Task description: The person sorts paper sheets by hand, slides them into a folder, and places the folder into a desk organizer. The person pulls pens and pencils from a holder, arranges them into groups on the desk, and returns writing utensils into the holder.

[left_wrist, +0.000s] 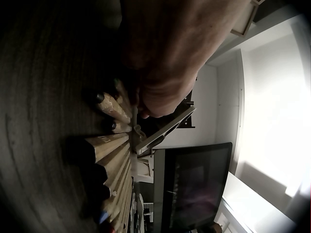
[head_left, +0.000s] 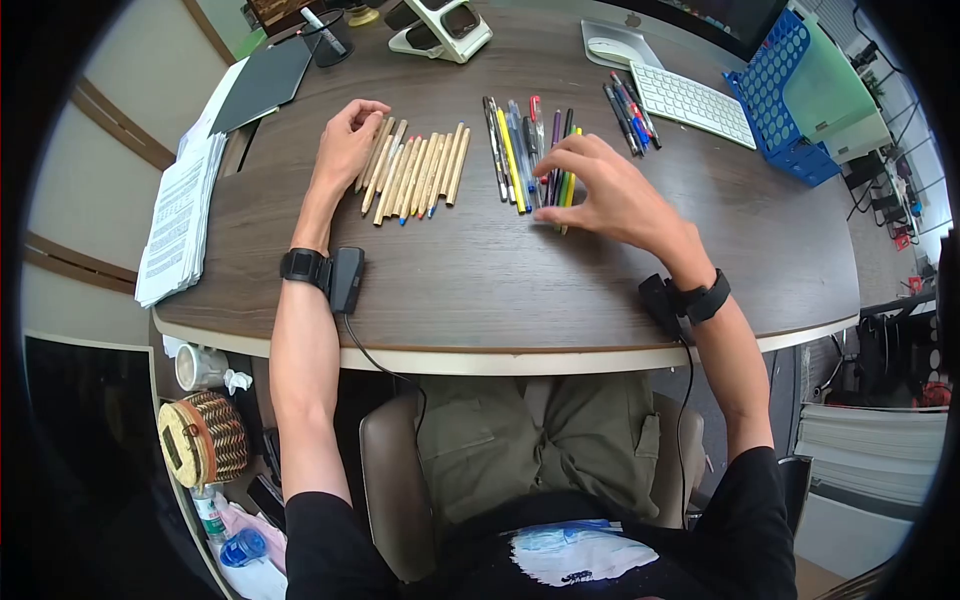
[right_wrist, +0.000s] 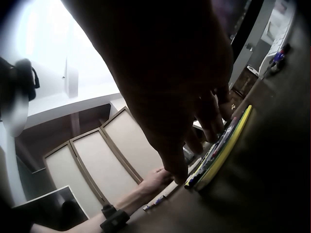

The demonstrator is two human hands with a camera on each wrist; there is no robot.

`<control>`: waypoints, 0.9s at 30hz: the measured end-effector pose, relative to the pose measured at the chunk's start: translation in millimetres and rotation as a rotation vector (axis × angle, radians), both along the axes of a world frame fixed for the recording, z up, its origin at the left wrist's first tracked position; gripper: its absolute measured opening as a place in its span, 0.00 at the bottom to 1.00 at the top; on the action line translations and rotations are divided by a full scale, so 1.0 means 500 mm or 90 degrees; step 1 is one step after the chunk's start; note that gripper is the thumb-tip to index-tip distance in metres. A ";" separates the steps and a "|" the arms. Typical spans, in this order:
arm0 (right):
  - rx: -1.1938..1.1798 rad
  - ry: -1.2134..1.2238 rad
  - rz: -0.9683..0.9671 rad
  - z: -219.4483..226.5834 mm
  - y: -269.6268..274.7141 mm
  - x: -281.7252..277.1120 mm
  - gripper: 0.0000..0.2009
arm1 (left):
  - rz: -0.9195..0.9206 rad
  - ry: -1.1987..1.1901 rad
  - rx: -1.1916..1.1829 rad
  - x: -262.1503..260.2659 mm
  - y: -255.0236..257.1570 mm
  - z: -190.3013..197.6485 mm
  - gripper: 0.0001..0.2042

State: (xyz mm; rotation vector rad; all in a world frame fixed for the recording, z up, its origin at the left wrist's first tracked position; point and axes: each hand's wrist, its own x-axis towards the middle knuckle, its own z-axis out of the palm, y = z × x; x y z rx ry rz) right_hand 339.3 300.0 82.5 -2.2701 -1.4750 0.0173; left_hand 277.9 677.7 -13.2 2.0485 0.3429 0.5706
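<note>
Wooden colored pencils (head_left: 425,175) lie side by side on the desk in front of me, tips mostly toward me. At the left end of this row rests my left hand (head_left: 345,150), its fingers loosely bent beside the outermost pencils. To the right is a second row of pens and markers (head_left: 512,160), with a yellow marker (head_left: 511,150) among them. Over that row's right end, my right hand (head_left: 615,195) arches with thumb and fingers spread apart. In the right wrist view a yellow-green pen (right_wrist: 226,155) lies just beyond the fingertips. The left wrist view shows pencil ends (left_wrist: 114,109) close below the left hand.
A smaller group of pens (head_left: 632,115) lies near the white keyboard (head_left: 692,100) and mouse (head_left: 613,50). A blue file holder (head_left: 800,150) stands at the right. Paper stacks (head_left: 180,220), a dark folder (head_left: 262,85) and a pen cup (head_left: 328,45) occupy the left side.
</note>
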 end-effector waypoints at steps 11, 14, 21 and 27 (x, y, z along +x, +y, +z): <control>-0.050 -0.063 -0.011 -0.010 0.016 -0.004 0.18 | -0.001 0.005 0.000 -0.004 -0.002 0.007 0.12; -0.047 -0.080 -0.022 -0.017 0.017 -0.006 0.15 | -0.001 0.010 0.002 -0.007 -0.006 0.007 0.12; -0.072 -0.102 -0.047 -0.017 0.029 0.001 0.12 | 0.009 0.008 -0.004 -0.004 -0.006 0.008 0.11; 0.046 0.068 -0.111 -0.013 0.030 0.022 0.09 | 0.015 0.005 0.007 -0.003 -0.003 0.002 0.11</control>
